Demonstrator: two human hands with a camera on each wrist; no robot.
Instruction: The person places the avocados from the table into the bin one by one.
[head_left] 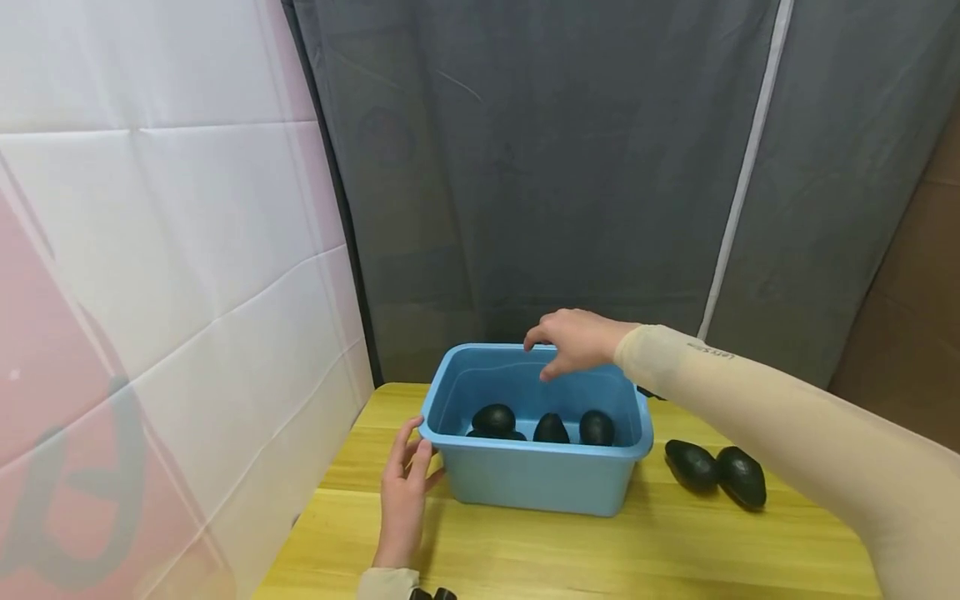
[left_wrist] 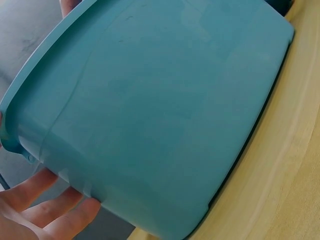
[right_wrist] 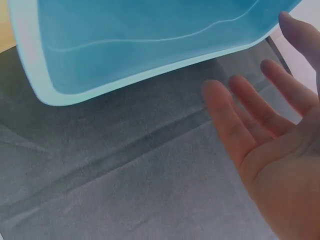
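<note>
Surface (head_left: 570, 550): a yellow wooden top on which everything stands; a grey curtain (head_left: 540, 167) hangs behind it.
Tub (head_left: 536, 483): a blue plastic tub is set near the left back of the surface. It is judged light and fairly stiff, though the thin walls would likely flex if squeezed. The smooth sides look slippery, so the rolled rim is judged the best place to be gripped, one hold at each short end.
Avocados in the tub (head_left: 551, 427): three dark ones are seen lying on the bottom, close together. A little weight is added by them, and they would probably roll if the tub were tilted.
Avocados outside (head_left: 716, 473): two more lie touching each other on the surface, just right of the tub. They are judged firm, with rough skin that is easily held whole in the palm.
Right hand (head_left: 576, 340): held above the tub's far rim, fingers loosely spread and nothing held.
Left hand (head_left: 405, 492): laid flat against the tub's left near corner, fingers straight, nothing clasped.
</note>
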